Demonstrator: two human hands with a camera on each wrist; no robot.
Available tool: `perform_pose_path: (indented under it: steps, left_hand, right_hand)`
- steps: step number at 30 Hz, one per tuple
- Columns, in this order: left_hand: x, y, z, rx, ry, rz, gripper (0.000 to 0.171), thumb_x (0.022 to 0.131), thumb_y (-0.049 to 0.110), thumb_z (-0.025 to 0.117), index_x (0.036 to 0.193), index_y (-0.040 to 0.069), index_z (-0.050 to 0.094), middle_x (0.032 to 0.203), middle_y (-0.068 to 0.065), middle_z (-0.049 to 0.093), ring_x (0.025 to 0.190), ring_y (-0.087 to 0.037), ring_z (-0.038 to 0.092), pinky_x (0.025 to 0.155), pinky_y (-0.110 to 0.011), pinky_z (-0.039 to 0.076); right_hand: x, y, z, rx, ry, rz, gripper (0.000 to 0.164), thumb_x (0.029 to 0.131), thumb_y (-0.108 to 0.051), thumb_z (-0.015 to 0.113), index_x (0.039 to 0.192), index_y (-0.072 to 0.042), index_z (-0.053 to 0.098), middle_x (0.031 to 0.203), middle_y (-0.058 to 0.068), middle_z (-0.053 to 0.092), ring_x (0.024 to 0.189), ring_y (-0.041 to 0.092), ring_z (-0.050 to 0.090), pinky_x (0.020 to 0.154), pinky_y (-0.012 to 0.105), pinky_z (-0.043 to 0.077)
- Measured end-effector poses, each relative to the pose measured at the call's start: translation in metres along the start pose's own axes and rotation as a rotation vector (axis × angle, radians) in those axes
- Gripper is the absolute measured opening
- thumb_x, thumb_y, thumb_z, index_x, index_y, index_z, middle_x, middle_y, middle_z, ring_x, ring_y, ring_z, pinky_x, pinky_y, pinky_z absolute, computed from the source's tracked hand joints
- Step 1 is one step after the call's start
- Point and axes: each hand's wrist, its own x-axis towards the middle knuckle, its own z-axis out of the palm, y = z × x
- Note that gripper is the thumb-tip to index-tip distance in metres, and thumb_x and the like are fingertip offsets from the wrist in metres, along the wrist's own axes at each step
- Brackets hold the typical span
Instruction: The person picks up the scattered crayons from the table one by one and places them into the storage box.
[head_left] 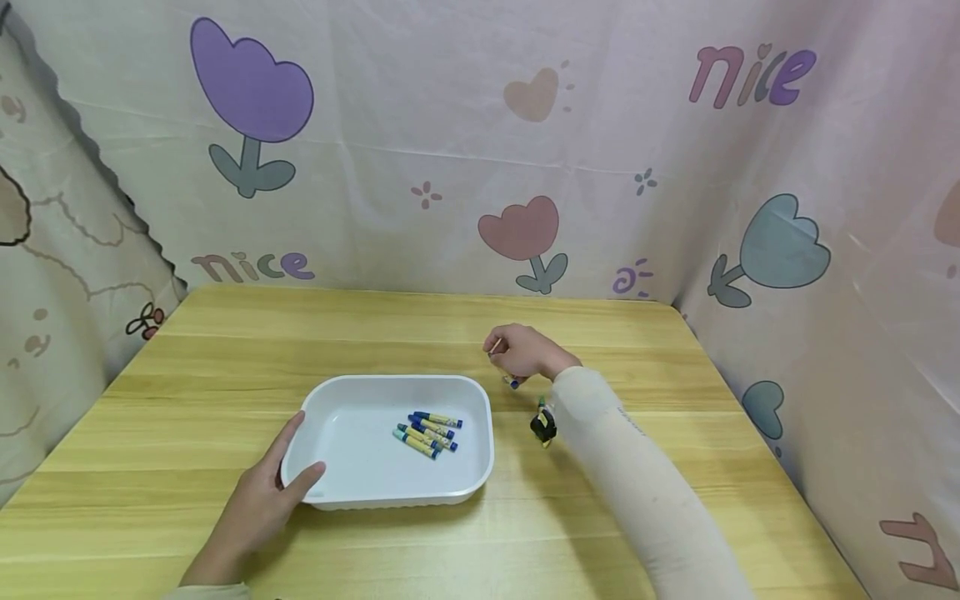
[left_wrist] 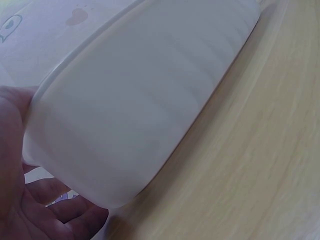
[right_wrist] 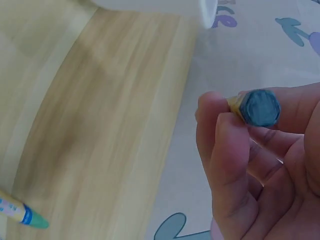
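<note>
My left hand (head_left: pixel 258 500) holds the left end of a white plastic tray (head_left: pixel 480 483), thumb over the rim and fingers along the outer wall. In the left wrist view its fingers (left_wrist: pixel 80 215) curl by the tray's corner. Several yellow-wrapped crayons (head_left: pixel 433 435) with blue and green ends lie inside, right of the middle. Beyond the tray's right end, my right hand (head_left: pixel 527 350) pinches a crayon (right_wrist: pixel 260 107) between thumb and fingertips, its dull blue end facing the right wrist camera. A green-tipped crayon (right_wrist: pixel 22 212) lies on the table.
A small black object (head_left: pixel 543 423) of unclear kind is beside the right sleeve, partly covering the green-tipped crayon. The wood-grain table (head_left: pixel 375 333) ends at a printed cloth (head_left: pixel 420 125) hung behind it and along both sides.
</note>
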Motion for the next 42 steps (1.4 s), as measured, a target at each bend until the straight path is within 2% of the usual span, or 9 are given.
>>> perform_pose_path:
  steps: [7, 16, 27, 42]
  left_hand:
    - [0.0, 0.0, 0.0, -0.001, -0.001, -0.003, 0.075, 0.098, 0.031, 0.058, 0.157, 0.014, 0.016, 0.139, -0.039, 0.039, 0.114, -0.05, 0.052, 0.086, -0.062, 0.045]
    - [0.001, -0.001, -0.002, 0.0, 0.001, -0.009, 0.076, 0.097, 0.032, 0.059, 0.157, 0.014, 0.015, 0.141, -0.038, 0.037, 0.116, -0.051, 0.05, 0.088, -0.063, 0.043]
    - [-0.001, 0.001, -0.001, 0.004, 0.0, -0.01, 0.075, 0.098, 0.032, 0.058, 0.157, 0.012, 0.016, 0.143, -0.037, 0.035, 0.118, -0.054, 0.048, 0.089, -0.064, 0.042]
    - [0.0, 0.0, 0.0, 0.012, 0.004, -0.017, 0.076, 0.097, 0.032, 0.059, 0.156, 0.013, 0.016, 0.14, -0.038, 0.038, 0.115, -0.053, 0.05, 0.088, -0.064, 0.043]
  right_hand:
    - [0.001, -0.008, 0.003, -0.007, -0.023, -0.017, 0.025, 0.095, -0.004, 0.052, 0.119, -0.001, 0.059, 0.094, 0.008, 0.06, 0.057, 0.015, 0.059, 0.054, 0.028, 0.053]
    - [0.002, -0.023, 0.007, -0.008, -0.05, -0.02, 0.023, 0.096, -0.005, 0.055, 0.118, -0.006, 0.06, 0.096, 0.008, 0.061, 0.06, 0.016, 0.059, 0.055, 0.03, 0.054]
    - [0.004, -0.037, 0.017, 0.018, -0.149, -0.042, 0.031, 0.095, -0.008, 0.06, 0.126, -0.004, 0.058, 0.104, 0.005, 0.06, 0.075, 0.019, 0.063, 0.061, 0.031, 0.055]
    - [0.011, -0.055, 0.033, -0.026, -0.287, -0.084, 0.032, 0.094, -0.006, 0.06, 0.125, -0.009, 0.06, 0.105, 0.002, 0.06, 0.08, 0.018, 0.063, 0.064, 0.032, 0.056]
